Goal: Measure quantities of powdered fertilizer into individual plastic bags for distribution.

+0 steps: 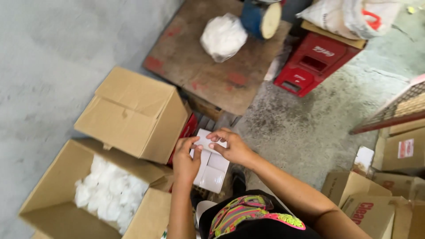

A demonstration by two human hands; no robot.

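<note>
Nearest the viewer, a garment with a bright multicoloured pattern (pixel 248 211) covers the person's lap. Just beyond it, both forearms extend to a small white carton (pixel 211 170), held over the lap and the floor's edge. Left hand (pixel 186 160): fingers curled around the carton's left side, thumb on its upper flap. Right hand (pixel 232 147): fingers bent over the top flap, pressing it from above; both hands are closed on the carton. To the left, an open cardboard box (pixel 44 208) holds white fluffy material (pixel 110 192). Behind it, touching, stands a second cardboard box (pixel 133 115), with a red object just beside it. To the right lie flattened and folded cartons (pixel 372 208). Farther off, a worn wooden board (pixel 208 75) carries a white plastic bag (pixel 222 36) and a blue cylinder (pixel 260 17). Beside the board sits a red plastic crate (pixel 312 64), topped by a white sack (pixel 349 15).
</note>
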